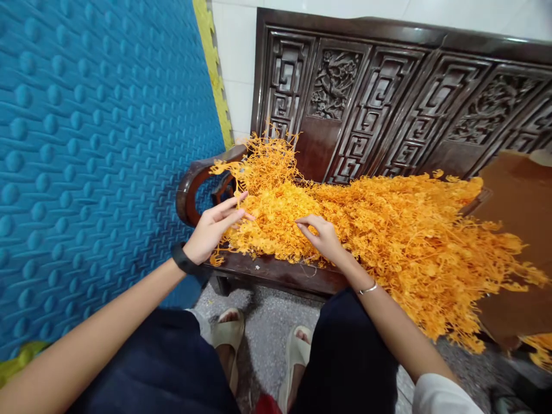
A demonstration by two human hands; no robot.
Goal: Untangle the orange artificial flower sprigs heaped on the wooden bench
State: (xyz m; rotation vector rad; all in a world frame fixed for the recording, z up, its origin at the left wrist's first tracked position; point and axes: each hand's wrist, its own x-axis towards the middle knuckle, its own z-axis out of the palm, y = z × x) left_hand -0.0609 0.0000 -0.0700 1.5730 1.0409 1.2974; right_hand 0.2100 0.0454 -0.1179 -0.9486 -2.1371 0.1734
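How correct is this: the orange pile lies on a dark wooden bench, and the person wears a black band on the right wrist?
One detail is wrong: the head view shows the black band on the left wrist, not the right. The orange pile does lie on a dark wooden bench.

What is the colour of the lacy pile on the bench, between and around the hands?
Bright yellow-orange; the pile shows in the head view.

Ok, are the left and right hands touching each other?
Apart. The head view shows a plain gap between the left hand and right hand, with the orange pile visible through it.
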